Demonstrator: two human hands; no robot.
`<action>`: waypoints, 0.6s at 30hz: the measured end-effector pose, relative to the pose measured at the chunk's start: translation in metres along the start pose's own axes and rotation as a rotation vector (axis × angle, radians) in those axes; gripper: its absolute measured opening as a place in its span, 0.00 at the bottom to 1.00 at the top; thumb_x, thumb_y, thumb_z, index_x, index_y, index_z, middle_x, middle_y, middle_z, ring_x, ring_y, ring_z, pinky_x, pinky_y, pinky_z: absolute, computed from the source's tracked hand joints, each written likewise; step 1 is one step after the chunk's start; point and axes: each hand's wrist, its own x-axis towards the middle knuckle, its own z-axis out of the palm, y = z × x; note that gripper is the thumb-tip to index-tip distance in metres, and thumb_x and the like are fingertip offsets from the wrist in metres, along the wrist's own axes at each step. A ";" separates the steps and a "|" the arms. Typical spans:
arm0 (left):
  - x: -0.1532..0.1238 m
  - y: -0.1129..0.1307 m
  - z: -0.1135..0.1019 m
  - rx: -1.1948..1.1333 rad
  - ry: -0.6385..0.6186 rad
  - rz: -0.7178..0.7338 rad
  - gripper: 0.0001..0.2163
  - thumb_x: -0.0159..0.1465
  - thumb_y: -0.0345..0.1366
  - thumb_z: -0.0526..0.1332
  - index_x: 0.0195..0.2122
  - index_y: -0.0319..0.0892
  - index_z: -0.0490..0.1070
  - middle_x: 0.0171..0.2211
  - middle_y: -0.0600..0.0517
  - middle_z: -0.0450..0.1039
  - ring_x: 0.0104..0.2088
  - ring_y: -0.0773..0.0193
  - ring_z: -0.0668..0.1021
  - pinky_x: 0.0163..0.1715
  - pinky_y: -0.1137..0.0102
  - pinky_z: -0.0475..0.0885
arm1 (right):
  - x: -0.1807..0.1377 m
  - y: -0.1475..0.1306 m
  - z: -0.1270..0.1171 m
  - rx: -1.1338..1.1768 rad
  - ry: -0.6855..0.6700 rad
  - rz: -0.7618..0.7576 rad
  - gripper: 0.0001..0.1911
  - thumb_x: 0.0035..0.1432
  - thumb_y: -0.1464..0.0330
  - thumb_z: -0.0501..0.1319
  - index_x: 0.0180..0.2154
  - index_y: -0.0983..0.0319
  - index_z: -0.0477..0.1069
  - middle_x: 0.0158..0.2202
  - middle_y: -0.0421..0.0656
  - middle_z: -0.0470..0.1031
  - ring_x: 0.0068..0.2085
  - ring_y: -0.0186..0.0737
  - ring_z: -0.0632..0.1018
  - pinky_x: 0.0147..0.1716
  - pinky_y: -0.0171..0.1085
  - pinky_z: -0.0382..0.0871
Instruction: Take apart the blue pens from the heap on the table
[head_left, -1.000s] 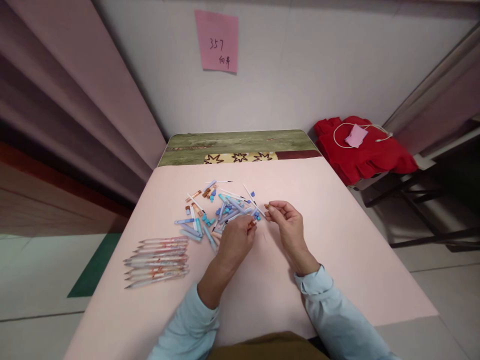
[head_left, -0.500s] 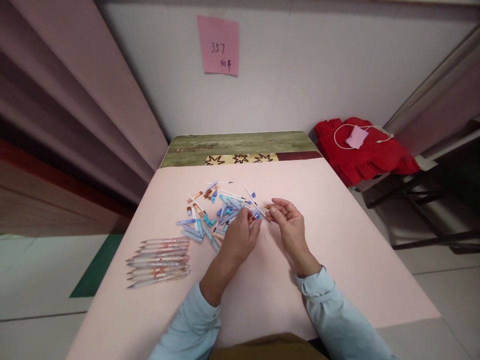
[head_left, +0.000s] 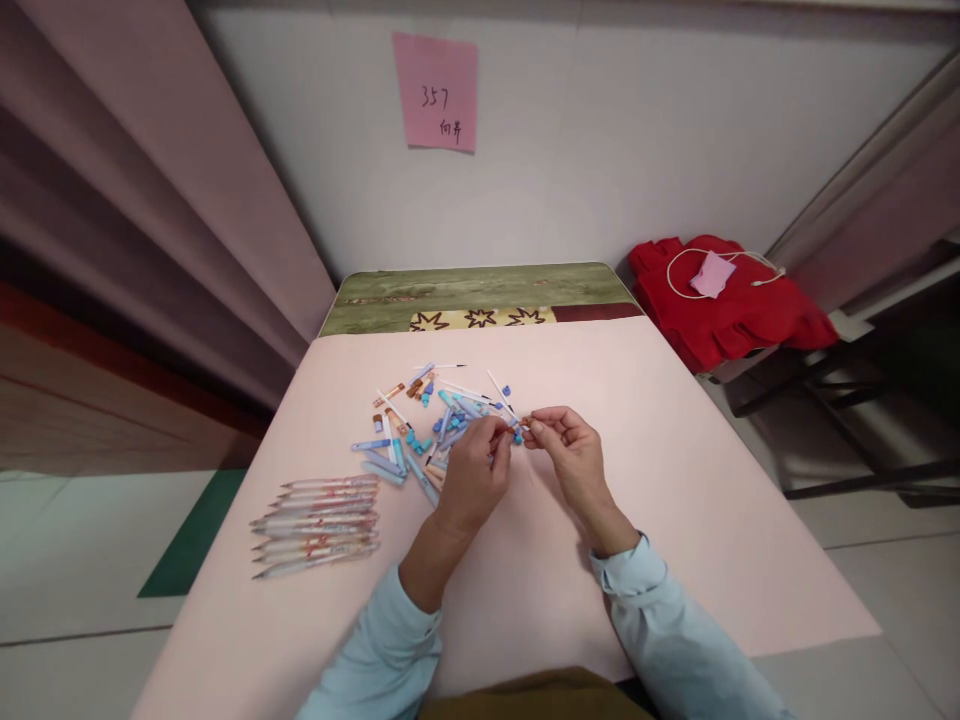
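Closer together now, the left hand [head_left: 474,474] and right hand [head_left: 574,456] nearly meet at the right edge of the pen-part pile [head_left: 471,407], each grip narrow around a small brown pen piece [head_left: 526,424], likely light, stiff, slippery plastic, best pinched mid-length.

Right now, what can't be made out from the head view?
All head view:
- Brown pieces held in the left hand and right hand: mostly covered by fingers; too small to tell whether they touch.
- Loose pen parts: near side of the pile hidden behind the left hand.
- Pens: print too small to read.
- Left sleeve: cut off by the bottom edge.
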 end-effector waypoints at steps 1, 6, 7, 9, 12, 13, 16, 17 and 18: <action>0.000 0.000 0.000 0.002 0.001 0.004 0.04 0.66 0.31 0.55 0.38 0.44 0.68 0.34 0.50 0.73 0.37 0.60 0.75 0.38 0.67 0.69 | 0.000 0.000 0.000 -0.003 0.000 -0.003 0.13 0.51 0.60 0.70 0.35 0.60 0.74 0.32 0.41 0.80 0.31 0.37 0.79 0.34 0.39 0.77; 0.000 0.001 0.000 0.011 0.013 0.017 0.03 0.66 0.31 0.55 0.38 0.43 0.68 0.34 0.50 0.73 0.36 0.61 0.75 0.38 0.68 0.69 | 0.000 -0.001 0.000 -0.003 0.013 -0.023 0.12 0.52 0.61 0.70 0.36 0.60 0.74 0.32 0.41 0.80 0.31 0.36 0.79 0.35 0.38 0.77; 0.000 0.001 0.000 0.010 0.013 0.018 0.04 0.66 0.31 0.55 0.38 0.43 0.68 0.34 0.49 0.73 0.37 0.61 0.75 0.39 0.68 0.69 | 0.000 -0.002 0.000 -0.004 0.012 -0.024 0.12 0.52 0.61 0.70 0.36 0.60 0.75 0.32 0.41 0.80 0.31 0.36 0.79 0.34 0.38 0.77; 0.000 0.001 0.000 0.010 0.013 0.022 0.04 0.66 0.30 0.55 0.38 0.43 0.68 0.34 0.49 0.73 0.37 0.61 0.75 0.39 0.68 0.69 | 0.000 -0.002 0.000 -0.010 0.009 -0.024 0.12 0.51 0.61 0.70 0.35 0.60 0.75 0.32 0.41 0.80 0.31 0.36 0.79 0.34 0.38 0.76; -0.001 0.001 0.000 0.023 0.013 0.034 0.04 0.66 0.30 0.55 0.38 0.43 0.68 0.34 0.49 0.73 0.37 0.61 0.75 0.38 0.68 0.69 | -0.001 -0.003 0.000 -0.016 0.008 -0.026 0.12 0.51 0.61 0.70 0.35 0.60 0.75 0.31 0.41 0.80 0.30 0.36 0.79 0.34 0.38 0.76; -0.001 0.001 0.000 0.028 0.015 0.040 0.04 0.66 0.30 0.55 0.38 0.43 0.68 0.34 0.49 0.73 0.37 0.61 0.75 0.38 0.68 0.69 | -0.001 -0.003 0.000 -0.016 0.010 -0.027 0.12 0.51 0.61 0.70 0.35 0.60 0.75 0.31 0.41 0.80 0.31 0.36 0.79 0.34 0.38 0.76; -0.001 0.001 -0.001 0.035 0.017 0.056 0.04 0.66 0.29 0.56 0.38 0.43 0.68 0.34 0.49 0.73 0.36 0.61 0.75 0.38 0.68 0.69 | -0.001 -0.003 0.000 -0.021 0.013 -0.032 0.13 0.51 0.61 0.70 0.36 0.60 0.75 0.32 0.42 0.80 0.31 0.36 0.79 0.34 0.38 0.76; -0.001 0.001 -0.001 0.035 0.019 0.061 0.04 0.66 0.29 0.56 0.38 0.43 0.68 0.34 0.49 0.73 0.36 0.61 0.75 0.38 0.68 0.69 | -0.001 -0.003 0.000 -0.024 0.013 -0.033 0.13 0.51 0.60 0.70 0.36 0.60 0.75 0.32 0.42 0.80 0.31 0.36 0.79 0.34 0.38 0.76; -0.001 0.001 -0.001 0.036 0.018 0.066 0.04 0.66 0.29 0.56 0.38 0.43 0.68 0.34 0.50 0.73 0.36 0.61 0.75 0.38 0.68 0.69 | -0.001 -0.003 0.000 -0.028 0.014 -0.034 0.13 0.51 0.60 0.70 0.36 0.60 0.75 0.32 0.42 0.80 0.31 0.36 0.79 0.34 0.38 0.76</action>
